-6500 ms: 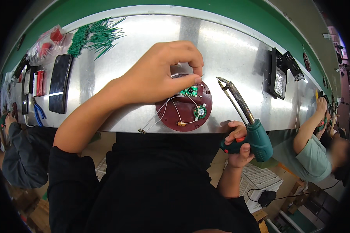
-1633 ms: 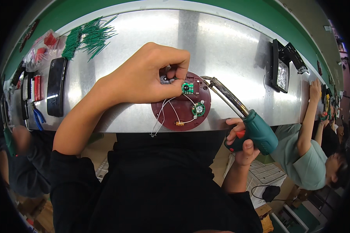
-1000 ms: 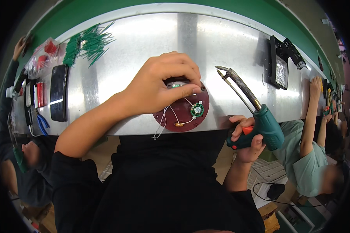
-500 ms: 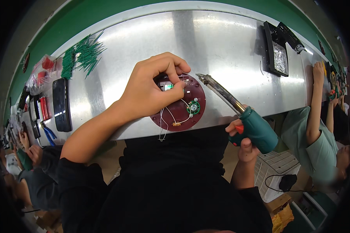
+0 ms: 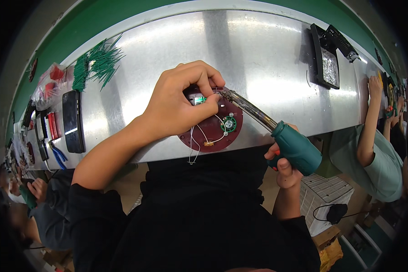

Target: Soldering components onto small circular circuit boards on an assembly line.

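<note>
Shiny metal makes up the bench [image 5: 263, 50], green beyond its back rim, and people work at both ends: on my feed I catch a pale sleeve [image 5: 371, 156] to the right. The disc [image 5: 215, 131], dark red, lies flat near the front edge, which I judge brings it within easy reach of both arms. Over its upper part arches the left hand [image 5: 181, 97], thumb and forefinger drawn together in a pinch; I cannot tell from here whether anything tiny sits between them. That arch seems meant to keep the palm off the green board [image 5: 199, 100], partly visible beneath.

I see the right hand [image 5: 286, 171] wrapped round the handle of the gun [image 5: 298, 148], a soldering type, its body hanging past the bench edge and its barrel slanting up and left. Such an angle, I reckon, lets the tip meet those fingertips while the hot metal clears the white wires [image 5: 191, 143], whose ends dangle over the front. Whether the tip actually touches, I can't make out.

Well off to the right rests the stand [image 5: 329, 65]; to the left lie phone [image 5: 73, 127], pliers [image 5: 58, 156] and a green heap [image 5: 90, 65] of thin strands, all apart from the disc, probably to leave elbow room
</note>
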Demonstrator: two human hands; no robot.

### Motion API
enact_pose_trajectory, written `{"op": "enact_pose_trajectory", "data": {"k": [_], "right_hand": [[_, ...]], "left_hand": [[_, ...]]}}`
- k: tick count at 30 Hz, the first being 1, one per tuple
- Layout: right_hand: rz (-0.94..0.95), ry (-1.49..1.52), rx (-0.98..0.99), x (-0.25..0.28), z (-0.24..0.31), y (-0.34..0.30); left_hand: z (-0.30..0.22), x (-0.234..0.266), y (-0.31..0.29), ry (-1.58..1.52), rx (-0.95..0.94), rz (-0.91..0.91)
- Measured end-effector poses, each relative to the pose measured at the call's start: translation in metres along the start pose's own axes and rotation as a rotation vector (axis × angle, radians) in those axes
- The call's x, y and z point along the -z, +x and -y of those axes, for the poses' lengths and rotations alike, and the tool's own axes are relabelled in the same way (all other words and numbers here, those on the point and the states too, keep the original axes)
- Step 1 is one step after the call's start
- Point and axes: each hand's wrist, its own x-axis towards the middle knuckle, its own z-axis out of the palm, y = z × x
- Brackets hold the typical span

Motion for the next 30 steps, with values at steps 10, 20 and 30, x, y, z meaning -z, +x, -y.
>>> {"op": "enact_pose_trajectory", "data": {"k": [10,20,30], "right_hand": [[0.019,-0.047,0.059,0.002,-0.001,-0.003],[-0.037,0.004,0.027,0.002,-0.001,-0.006],[-0.102,-0.062,-0.047,-0.001,0.003,-0.007]], "left_hand": [[-0.005,0.004,0.001,0.014,0.065,0.095],[-0.005,0.003,0.001,0.016,0.056,0.098],[-0.008,0.013,0.004,-0.032,0.089,0.096]]}}
